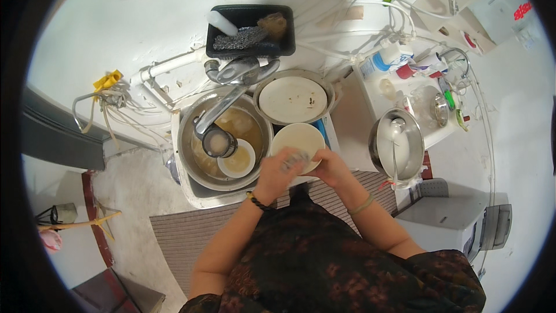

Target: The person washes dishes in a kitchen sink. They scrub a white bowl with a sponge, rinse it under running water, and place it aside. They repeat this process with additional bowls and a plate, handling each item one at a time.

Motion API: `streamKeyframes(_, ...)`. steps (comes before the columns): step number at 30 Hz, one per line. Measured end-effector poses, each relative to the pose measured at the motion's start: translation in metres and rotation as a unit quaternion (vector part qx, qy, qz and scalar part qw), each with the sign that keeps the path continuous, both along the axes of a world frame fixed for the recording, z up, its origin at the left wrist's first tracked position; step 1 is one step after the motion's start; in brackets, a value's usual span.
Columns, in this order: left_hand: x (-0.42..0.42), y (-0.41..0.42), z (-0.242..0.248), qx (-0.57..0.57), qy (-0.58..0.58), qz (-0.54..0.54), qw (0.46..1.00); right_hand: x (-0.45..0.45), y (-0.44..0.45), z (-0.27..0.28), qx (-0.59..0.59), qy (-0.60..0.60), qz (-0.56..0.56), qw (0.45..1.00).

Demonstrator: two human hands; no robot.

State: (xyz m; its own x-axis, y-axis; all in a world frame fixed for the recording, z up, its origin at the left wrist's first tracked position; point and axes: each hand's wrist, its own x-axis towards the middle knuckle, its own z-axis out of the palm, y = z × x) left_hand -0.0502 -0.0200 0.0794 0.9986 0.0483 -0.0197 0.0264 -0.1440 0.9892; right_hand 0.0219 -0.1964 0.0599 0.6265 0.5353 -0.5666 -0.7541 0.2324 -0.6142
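Note:
My right hand [333, 168] grips the rim of a cream-coloured bowl [299, 134] at the right. Blurred inside the bowl's near left part, my left hand [280, 169] holds a greyish scrubber [296, 161]; its exact kind cannot be told. To the left, a large metal basin [191, 169] of cloudy brownish water stands in the sink. A small white bowl [238, 172] and a dark-rimmed round strainer or cup [219, 142] are in or over that water, under the faucet [221, 108]. Behind the cream bowl, a white oval plate [293, 98] lies in another metal pan.
A black caddy [284, 48] with a steel wool pad hangs on the wall behind the faucet. At the right, a metal bowl [399, 156] with a ladle [394, 148] stands near a cluttered white counter [369, 91]. A grey lidded bin [443, 213] is at lower right.

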Motion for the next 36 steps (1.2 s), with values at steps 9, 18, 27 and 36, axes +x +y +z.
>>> streamKeyframes(9, 0.035, -0.006, -0.019, 0.084, -0.001, -0.216, 0.973, -0.013, 0.018, 0.032, -0.096, -0.122, -0.027, 0.988)
streamKeyframes(18, 0.039, -0.007, 0.024, 0.42, -0.083, 0.035, 0.903, -0.029, 0.018, 0.057, -0.082, -0.146, -0.07, 0.983)
streamKeyframes(27, 0.053, -0.042, 0.03, 0.381, -0.15, -0.11, 0.906, -0.025, -0.006, 0.063, -0.104, -0.188, -0.099, 0.972)
streamKeyframes(36, 0.071, -0.063, 0.099, 0.367, -0.18, -0.074, 0.909, 0.05, -0.135, 0.083, 0.014, -0.185, -0.232, 0.955)
